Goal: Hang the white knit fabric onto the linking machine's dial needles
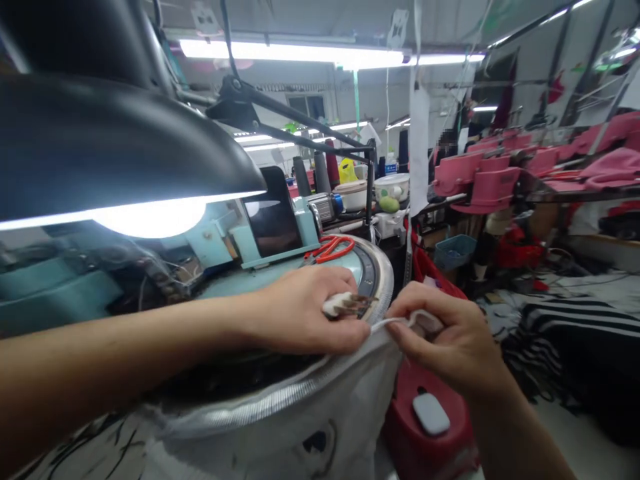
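Both my hands are at the right edge of a round machine dial with a ribbed metal needle ring (280, 403). My left hand (305, 310) is closed over the dial, its thumb at the edge of a white fabric (355, 387). A small white piece with thin prongs (343, 304) shows in the curl of its fingers; its exact kind is unclear. Just outside the ring, my right hand (453, 333) pinches the fabric's edge between thumb and fingers, a short stretch running taut towards the left thumb. The fabric hangs down from the ring at the front.
A black lamp (125, 147) hangs low at upper left. A dark phone (273, 213) leans on the machine, with red-handled scissors (333, 248) beside it. A red stool (430, 440) carrying a white case (431, 413) stands below. Striped cloth (575, 333) lies at right.
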